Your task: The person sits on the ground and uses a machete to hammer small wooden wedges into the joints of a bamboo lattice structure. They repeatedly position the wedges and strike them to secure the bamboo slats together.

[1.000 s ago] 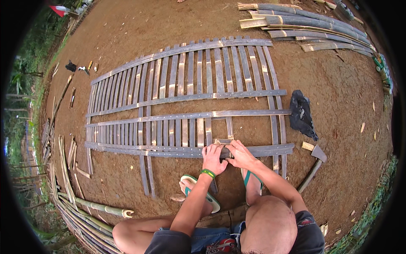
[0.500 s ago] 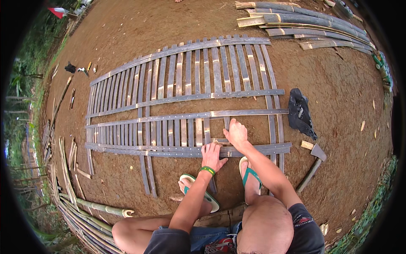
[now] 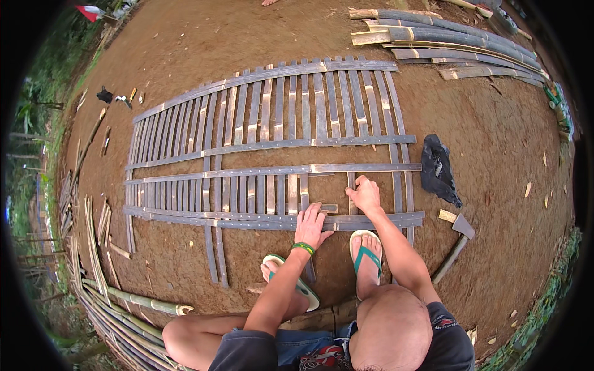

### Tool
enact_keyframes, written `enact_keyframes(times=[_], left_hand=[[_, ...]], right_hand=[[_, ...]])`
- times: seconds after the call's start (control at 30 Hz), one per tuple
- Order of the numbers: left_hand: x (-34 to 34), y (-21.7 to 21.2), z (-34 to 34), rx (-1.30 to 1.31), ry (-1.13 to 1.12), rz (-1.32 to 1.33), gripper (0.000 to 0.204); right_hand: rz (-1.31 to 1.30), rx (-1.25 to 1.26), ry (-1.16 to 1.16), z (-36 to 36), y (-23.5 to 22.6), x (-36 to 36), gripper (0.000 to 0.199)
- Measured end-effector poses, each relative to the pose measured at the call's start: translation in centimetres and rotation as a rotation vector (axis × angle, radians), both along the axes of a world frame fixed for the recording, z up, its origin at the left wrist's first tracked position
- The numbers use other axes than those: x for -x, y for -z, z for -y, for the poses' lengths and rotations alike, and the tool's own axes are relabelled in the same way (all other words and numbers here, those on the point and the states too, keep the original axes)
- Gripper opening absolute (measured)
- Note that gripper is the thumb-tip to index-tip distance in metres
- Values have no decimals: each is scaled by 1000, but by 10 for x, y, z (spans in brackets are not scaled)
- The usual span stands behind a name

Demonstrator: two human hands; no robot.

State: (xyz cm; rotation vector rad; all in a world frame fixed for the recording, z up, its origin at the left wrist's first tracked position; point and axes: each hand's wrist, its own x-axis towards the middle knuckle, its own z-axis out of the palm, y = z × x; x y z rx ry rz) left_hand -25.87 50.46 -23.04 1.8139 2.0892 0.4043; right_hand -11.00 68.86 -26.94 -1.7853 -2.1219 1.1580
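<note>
A bamboo lattice of narrow dark slats nailed between long rails lies on the ground in front of me. My left hand is laid across the near rail, fingers curled over its far side and thumb on the near side. By its fingertips is a short bamboo piece. My right hand pinches an upright bamboo slat in the gap between the near rail and the rail beyond it. The lower end of that slat meets the near rail; my fingers hide part of its upper end.
A black plastic bag lies right of the lattice, with a hatchet nearer me. Split bamboo lengths are piled at far right. Bamboo poles lie at lower left. My sandalled feet stand close to the near rail.
My right hand has shifted to the right along the gap, and the slat in it has moved the same way. My left hand stays on the near rail.
</note>
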Motion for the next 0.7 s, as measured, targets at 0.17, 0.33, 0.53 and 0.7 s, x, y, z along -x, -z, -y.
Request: enact_keyframes(times=[0.17,0.33,0.53,0.7], left_hand=[[0,0,0,132,23,-35,60],[3,0,1,45,45,-15,58],[5,-4,0,12,59,-1,58],[6,-2,1,5,58,15,58]], right_hand=[[-30,-21,-34,4,-1,13,43],[-86,-5,-88,7,-1,36,39],[-170,-1,-112,18,-4,62,42],[-142,-52,-130,34,-10,79,42]])
